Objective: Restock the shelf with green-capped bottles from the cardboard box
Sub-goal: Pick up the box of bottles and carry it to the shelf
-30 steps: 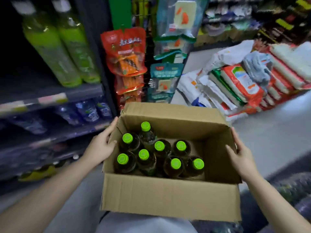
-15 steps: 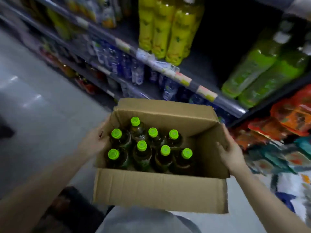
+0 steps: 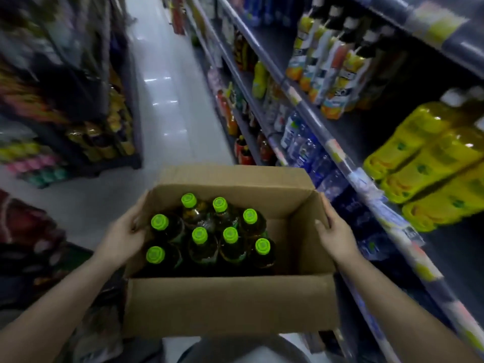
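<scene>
An open cardboard box (image 3: 230,305) is carried in front of me at waist height. Several dark bottles with bright green caps (image 3: 199,235) stand upright in its left and middle part; the right end of the box is bare. My left hand (image 3: 123,237) grips the box's left wall, fingers curled over the rim. On the opposite wall my right hand (image 3: 334,233) holds the box the same way. The drinks shelf (image 3: 311,119) runs along my right side.
A pale aisle floor (image 3: 167,106) stretches ahead between two shelf runs. On the right, large yellow bottles (image 3: 429,158), blue-labelled water bottles (image 3: 301,142) and juice bottles (image 3: 327,61). On the left, shelves of colourful packets and cans (image 3: 104,137).
My view has swung left, from the aisle end with hanging snacks to looking down the aisle. The box stays held in both hands; the bottles keep their places.
</scene>
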A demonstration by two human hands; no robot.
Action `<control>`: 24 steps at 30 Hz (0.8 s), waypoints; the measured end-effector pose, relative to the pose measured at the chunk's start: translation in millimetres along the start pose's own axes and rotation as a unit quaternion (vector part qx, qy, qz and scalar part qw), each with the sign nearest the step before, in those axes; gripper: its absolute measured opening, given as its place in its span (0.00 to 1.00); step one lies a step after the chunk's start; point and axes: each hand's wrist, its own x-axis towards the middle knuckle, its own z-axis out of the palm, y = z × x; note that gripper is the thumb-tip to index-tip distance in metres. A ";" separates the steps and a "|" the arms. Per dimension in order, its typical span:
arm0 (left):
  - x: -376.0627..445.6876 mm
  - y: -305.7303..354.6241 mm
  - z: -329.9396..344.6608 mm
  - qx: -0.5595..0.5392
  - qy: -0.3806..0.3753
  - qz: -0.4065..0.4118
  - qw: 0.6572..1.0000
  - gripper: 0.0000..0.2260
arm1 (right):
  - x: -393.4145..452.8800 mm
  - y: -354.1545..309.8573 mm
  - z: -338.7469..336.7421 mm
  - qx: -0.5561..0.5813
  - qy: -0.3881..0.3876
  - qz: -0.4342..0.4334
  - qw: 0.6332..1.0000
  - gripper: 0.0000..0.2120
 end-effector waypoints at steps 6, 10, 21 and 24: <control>-13.2 11.4 -3.1 -0.025 0.078 -0.065 0.995 0.42 | 84.4 -27.5 9.5 0.030 -0.091 -0.052 0.994 0.29; 0.6 12.8 0.0 -0.033 0.124 -0.088 0.988 0.38 | 135.0 -40.9 20.2 0.016 -0.120 -0.076 0.990 0.30; 118.8 -8.7 -22.8 0.000 0.170 -0.155 0.973 0.40 | 266.8 -89.7 64.4 0.023 -0.142 -0.072 0.987 0.29; 167.0 -26.7 -34.0 -0.011 0.148 -0.148 0.978 0.39 | 306.2 -101.5 90.2 0.013 -0.127 -0.077 0.989 0.29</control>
